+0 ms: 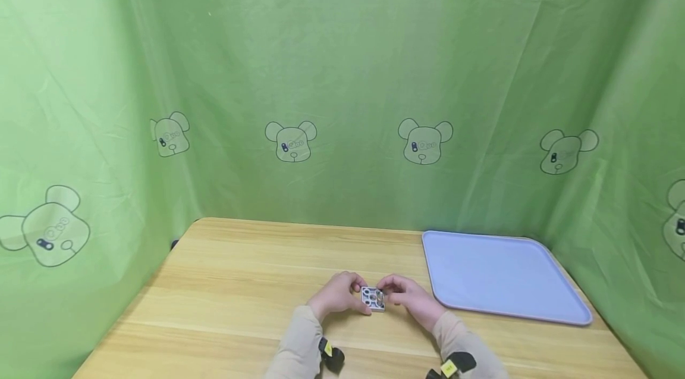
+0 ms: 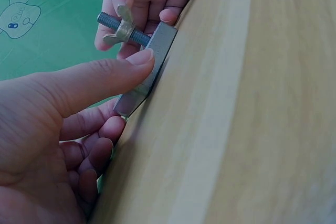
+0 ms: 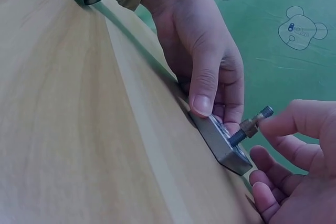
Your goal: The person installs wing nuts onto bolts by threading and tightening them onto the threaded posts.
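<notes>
A small flat metal block [image 1: 372,299] with holes in its face stands on edge on the table. My left hand [image 1: 338,294] grips it at one end, thumb [image 2: 123,77] on the upper face and fingers at the edge. From the block's other end sticks a threaded bolt [image 3: 265,113], carrying a brass-coloured wing nut [image 2: 123,30]. My right hand [image 1: 409,297] is at this wing nut, one fingertip [image 3: 269,125] on a wing and the other fingers curled close behind. In the right wrist view that fingertip partly hides the nut.
A pale blue tray [image 1: 503,272] lies at the right rear of the wood-grained table [image 1: 257,272]. Green curtains [image 1: 353,69] printed with bear heads stand behind and at both sides. Each sleeve bears a black wrist camera [image 1: 334,359].
</notes>
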`<move>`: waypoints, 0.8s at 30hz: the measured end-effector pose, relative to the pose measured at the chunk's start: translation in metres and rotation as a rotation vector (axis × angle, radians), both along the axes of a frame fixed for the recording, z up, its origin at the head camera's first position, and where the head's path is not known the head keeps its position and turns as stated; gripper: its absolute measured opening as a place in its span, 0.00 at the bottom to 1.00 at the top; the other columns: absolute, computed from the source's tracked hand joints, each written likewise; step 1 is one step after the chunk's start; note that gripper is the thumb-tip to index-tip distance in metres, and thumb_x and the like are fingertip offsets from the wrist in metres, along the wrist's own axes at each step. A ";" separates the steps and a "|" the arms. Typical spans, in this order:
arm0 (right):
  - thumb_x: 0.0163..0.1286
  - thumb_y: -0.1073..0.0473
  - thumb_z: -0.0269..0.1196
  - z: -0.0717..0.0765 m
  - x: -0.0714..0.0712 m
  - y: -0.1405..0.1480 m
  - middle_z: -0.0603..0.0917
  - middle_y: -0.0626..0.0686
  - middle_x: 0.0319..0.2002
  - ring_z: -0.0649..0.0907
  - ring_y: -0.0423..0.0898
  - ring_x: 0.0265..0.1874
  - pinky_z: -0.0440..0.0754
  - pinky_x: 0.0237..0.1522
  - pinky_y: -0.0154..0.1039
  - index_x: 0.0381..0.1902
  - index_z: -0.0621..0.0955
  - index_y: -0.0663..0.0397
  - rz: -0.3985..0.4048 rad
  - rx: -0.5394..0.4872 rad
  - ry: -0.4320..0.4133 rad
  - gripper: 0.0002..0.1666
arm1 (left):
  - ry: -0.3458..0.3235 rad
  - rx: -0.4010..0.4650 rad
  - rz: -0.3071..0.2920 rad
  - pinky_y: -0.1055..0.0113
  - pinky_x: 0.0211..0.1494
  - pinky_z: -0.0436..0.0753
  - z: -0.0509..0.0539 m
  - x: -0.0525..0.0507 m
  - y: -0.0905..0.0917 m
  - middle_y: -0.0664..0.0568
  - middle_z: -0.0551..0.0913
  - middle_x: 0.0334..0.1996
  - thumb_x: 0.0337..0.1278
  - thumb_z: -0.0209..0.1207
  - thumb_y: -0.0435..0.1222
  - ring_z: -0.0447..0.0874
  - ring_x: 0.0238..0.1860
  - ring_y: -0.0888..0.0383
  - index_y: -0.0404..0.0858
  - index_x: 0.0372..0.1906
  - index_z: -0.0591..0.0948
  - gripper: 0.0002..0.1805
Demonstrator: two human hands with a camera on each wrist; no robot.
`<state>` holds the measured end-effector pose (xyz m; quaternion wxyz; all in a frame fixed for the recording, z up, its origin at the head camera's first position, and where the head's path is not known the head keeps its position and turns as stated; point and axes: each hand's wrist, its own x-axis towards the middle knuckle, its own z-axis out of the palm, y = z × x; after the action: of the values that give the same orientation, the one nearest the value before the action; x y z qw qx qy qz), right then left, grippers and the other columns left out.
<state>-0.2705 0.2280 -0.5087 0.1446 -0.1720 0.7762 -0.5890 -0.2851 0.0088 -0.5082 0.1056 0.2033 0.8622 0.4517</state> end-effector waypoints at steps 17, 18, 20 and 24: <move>0.59 0.65 0.66 -0.005 0.001 -0.008 0.80 0.61 0.46 0.76 0.45 0.44 0.71 0.50 0.40 0.45 0.77 0.70 -0.053 0.055 0.049 0.19 | -0.002 -0.008 -0.005 0.69 0.42 0.70 0.001 -0.001 -0.001 0.55 0.76 0.35 0.30 0.78 0.36 0.70 0.37 0.60 0.40 0.42 0.81 0.26; 0.58 0.64 0.67 -0.004 0.002 -0.009 0.80 0.61 0.46 0.76 0.45 0.44 0.70 0.51 0.40 0.44 0.77 0.70 -0.064 0.058 0.052 0.19 | -0.003 -0.008 -0.004 0.69 0.42 0.70 0.002 -0.001 -0.001 0.55 0.76 0.35 0.30 0.78 0.36 0.70 0.37 0.60 0.40 0.42 0.81 0.26; 0.57 0.64 0.68 -0.003 0.003 -0.012 0.81 0.60 0.46 0.76 0.45 0.44 0.70 0.51 0.40 0.43 0.77 0.69 -0.090 0.069 0.056 0.18 | -0.005 -0.006 -0.003 0.69 0.42 0.70 0.002 0.000 -0.001 0.55 0.76 0.35 0.30 0.78 0.36 0.70 0.37 0.60 0.40 0.42 0.81 0.25; 0.56 0.63 0.69 -0.004 0.003 -0.013 0.81 0.58 0.45 0.76 0.45 0.44 0.70 0.52 0.40 0.41 0.77 0.68 -0.109 0.089 0.066 0.18 | -0.005 -0.003 -0.006 0.69 0.42 0.70 0.002 0.000 -0.001 0.54 0.76 0.35 0.30 0.78 0.35 0.71 0.37 0.60 0.39 0.42 0.81 0.25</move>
<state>-0.2676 0.2149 -0.5123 0.0940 -0.1422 0.8143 -0.5548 -0.2852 0.0080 -0.5066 0.1095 0.2045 0.8620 0.4507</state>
